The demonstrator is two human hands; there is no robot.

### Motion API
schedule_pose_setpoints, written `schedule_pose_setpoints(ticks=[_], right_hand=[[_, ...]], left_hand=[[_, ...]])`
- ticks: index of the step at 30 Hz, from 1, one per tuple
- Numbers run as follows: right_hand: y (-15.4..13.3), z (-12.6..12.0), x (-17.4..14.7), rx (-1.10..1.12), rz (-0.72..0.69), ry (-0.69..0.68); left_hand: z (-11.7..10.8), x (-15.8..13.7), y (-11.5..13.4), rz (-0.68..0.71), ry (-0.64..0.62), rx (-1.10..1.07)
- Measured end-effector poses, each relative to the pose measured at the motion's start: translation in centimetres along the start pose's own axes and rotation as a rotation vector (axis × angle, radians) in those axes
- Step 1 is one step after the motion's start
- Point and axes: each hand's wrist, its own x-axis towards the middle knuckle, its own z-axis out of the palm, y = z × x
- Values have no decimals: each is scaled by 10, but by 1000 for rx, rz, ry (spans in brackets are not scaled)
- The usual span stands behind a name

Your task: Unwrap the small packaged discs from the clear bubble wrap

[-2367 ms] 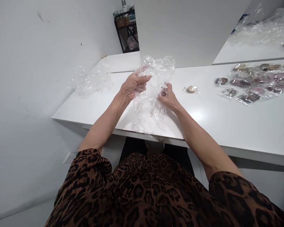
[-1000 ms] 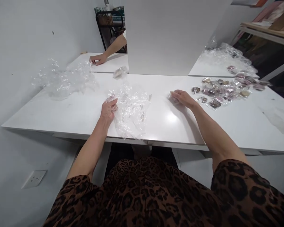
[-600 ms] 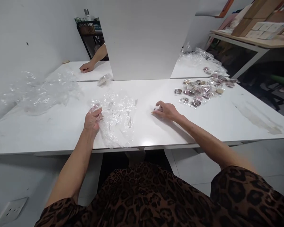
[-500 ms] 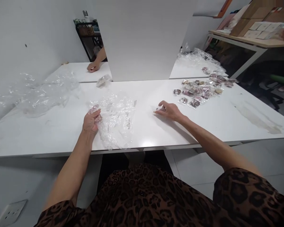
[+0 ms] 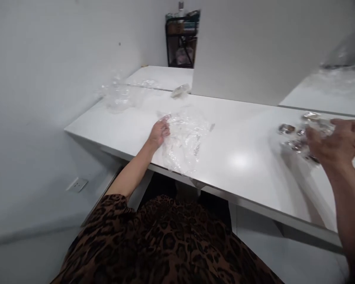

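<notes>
Crinkled clear plastic bags (image 5: 185, 140) lie spread on the white table (image 5: 233, 130), close to its front edge. My left hand (image 5: 159, 132) is closed on their left side, the plastic bunched between thumb and fingers. Something pinkish shows at those fingertips, too blurred to name. Far to the right, my right hand (image 5: 339, 142) is over a group of small clear-wrapped packets (image 5: 296, 145) with brown and pinkish contents. Its thumb and fingers are apart, smeared by motion, and I see nothing held in them. The hand hides part of the packets.
A loose heap of clear plastic (image 5: 120, 96) lies at the table's left end, by the wall. A small crumpled plastic piece (image 5: 180, 91) rests near the back edge. An upright pale panel (image 5: 242, 51) stands behind the table. Farther back is a dark shelf (image 5: 182, 39).
The view has swung right-to-left, toward the wall. My right hand has moved right from mid-table to the packets; the small white thing at its fingertips no longer shows. My left hand keeps the plastic.
</notes>
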Motion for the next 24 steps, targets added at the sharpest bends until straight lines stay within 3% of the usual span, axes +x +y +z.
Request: schedule_pose_setpoints(ticks=[1, 2, 4, 7, 9, 10, 13, 15, 20, 24], right_hand=[[-20, 21, -2, -208, -10, 170], [-44, 47, -5, -326, -26, 174], [-95, 103, -16, -242, -79, -51], [-158, 179, -36, -1, -95, -317], [-183, 210, -44, 137, -122, -362], [-192, 219, -45, 199, -116, -358], [-211, 226, -39, 387, -17, -306], [-222, 226, -31, 534, 47, -320], [-234, 237, -20, 683, 130, -392], [-211, 246, -18, 621, 169, -262]], left_hand=[[1, -2, -2, 15, -15, 4], [4, -5, -4, 30, -47, 20], [12, -17, -9, 65, -152, 94], [28, -45, -14, 104, -492, 289], [34, -64, -10, 142, -701, 414], [34, -72, -5, 187, -740, 472], [23, -88, 15, 405, -595, 669], [11, -90, 25, 480, -507, 793], [-5, -63, 42, 200, -551, 828], [-4, 12, 101, 252, -182, 739]])
